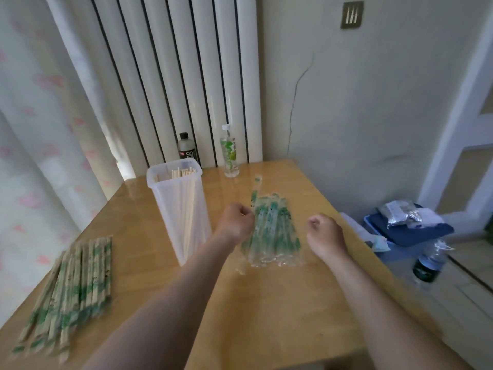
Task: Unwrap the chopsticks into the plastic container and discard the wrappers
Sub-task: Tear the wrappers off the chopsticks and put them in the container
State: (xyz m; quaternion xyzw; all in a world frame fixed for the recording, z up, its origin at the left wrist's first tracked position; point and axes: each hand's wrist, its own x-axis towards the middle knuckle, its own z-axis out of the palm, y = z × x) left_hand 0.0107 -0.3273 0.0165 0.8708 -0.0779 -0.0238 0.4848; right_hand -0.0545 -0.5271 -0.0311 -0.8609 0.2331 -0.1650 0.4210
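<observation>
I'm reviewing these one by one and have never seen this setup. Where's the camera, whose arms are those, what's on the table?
No machine here: a person wears one camera on the head, looking down at their bare arms. The left hand seems to pinch one empty wrapper above a pile of wrappers; the right hand is curled, apparently holding nothing. On the wooden table stands a plastic container of bare chopsticks, with a dark bottle and a clear bottle behind it; wrapped chopsticks lie at the left.
</observation>
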